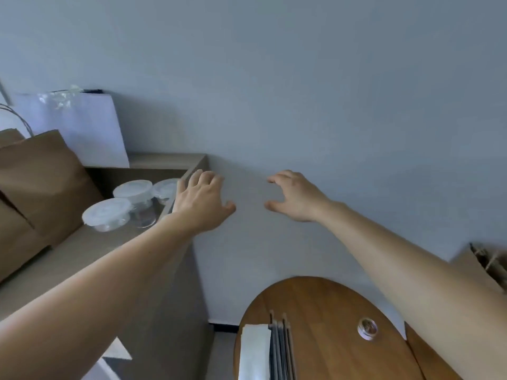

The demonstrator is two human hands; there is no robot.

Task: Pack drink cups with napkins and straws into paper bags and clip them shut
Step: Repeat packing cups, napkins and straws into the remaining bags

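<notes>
Hands hang apart before the grey wall: left hand at the corner of the grey worktop, right hand beside it, fingers of both spread, loosely curled, gripping nothing. Three lidded clear cups stand on that worktop beside brown paper bags; white napkins lie on the round wooden worktop.

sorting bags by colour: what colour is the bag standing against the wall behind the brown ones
The bag is white, clearest in the head view.
</notes>
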